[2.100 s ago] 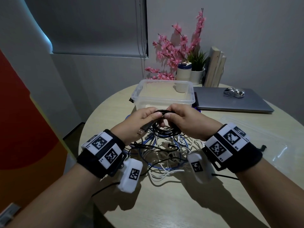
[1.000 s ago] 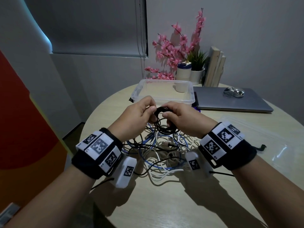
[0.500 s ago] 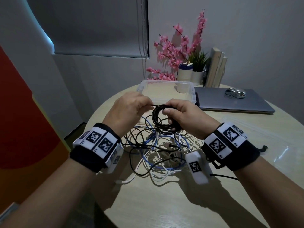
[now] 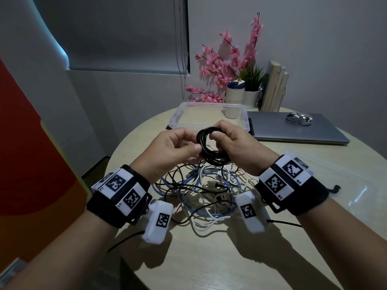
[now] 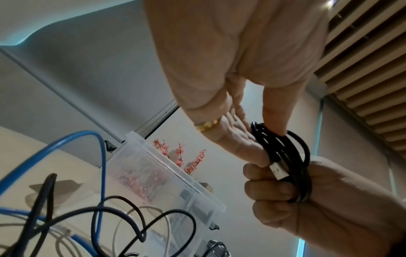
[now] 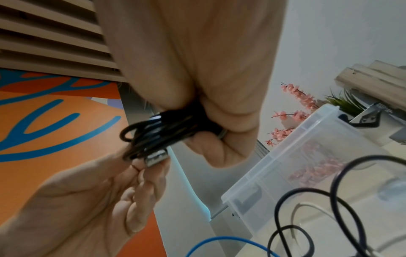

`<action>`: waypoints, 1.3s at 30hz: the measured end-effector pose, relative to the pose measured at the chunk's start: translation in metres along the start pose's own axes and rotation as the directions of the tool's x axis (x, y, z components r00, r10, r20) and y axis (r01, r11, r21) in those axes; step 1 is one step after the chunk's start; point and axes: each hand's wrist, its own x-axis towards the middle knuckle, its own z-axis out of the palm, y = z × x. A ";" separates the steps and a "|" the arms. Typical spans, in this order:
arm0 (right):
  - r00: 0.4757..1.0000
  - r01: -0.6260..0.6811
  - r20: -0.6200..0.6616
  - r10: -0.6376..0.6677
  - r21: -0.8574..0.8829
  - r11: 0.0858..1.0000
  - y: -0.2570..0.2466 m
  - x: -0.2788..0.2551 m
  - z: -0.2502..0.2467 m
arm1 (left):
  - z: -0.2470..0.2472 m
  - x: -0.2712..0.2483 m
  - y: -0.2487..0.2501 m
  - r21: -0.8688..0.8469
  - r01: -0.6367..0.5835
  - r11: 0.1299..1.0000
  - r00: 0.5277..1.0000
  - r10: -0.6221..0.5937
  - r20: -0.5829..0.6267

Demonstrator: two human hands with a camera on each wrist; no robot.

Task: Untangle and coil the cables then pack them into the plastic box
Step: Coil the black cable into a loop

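Observation:
I hold a small black cable coil [image 4: 206,143] above the table, in front of the clear plastic box [image 4: 209,116]. My right hand [image 4: 217,137] grips the coil's right side, fingers curled round the loops [image 6: 164,128]. My left hand [image 4: 194,147] pinches the coil's left edge, thumb and fingers near its silver USB plug [image 5: 279,172]. The same plug [image 6: 156,158] lies against my left fingertips in the right wrist view. Below my hands a tangle of black, blue and white cables [image 4: 201,191] lies on the table. The box [image 5: 164,173] holds no cables.
A closed laptop [image 4: 293,130] with a mouse [image 4: 298,118] lies right of the box. Behind it stand a mug, a potted plant, pink flowers [image 4: 226,65] and books. A clear lid [image 4: 335,176] lies at the table's right. The round table's edge curves at the left.
My left hand has come back in from the left and now pinches the coil by the plug. Both hands and the coil sit a little higher than two seconds ago.

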 end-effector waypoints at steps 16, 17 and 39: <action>1.000 -0.012 0.022 0.009 0.149 0.989 0.000 -0.008 0.003 | 0.006 0.004 -0.006 -0.089 0.148 0.985 0.972 -0.162 -0.173; 0.999 -0.009 0.034 0.007 0.079 0.997 0.001 -0.008 0.003 | 0.005 0.005 -0.006 -0.094 0.149 0.984 0.967 -0.165 -0.192; 0.986 0.087 0.164 -0.016 -0.432 0.898 0.002 -0.006 0.003 | 0.002 0.005 -0.001 -0.135 0.104 0.985 0.977 -0.127 -0.172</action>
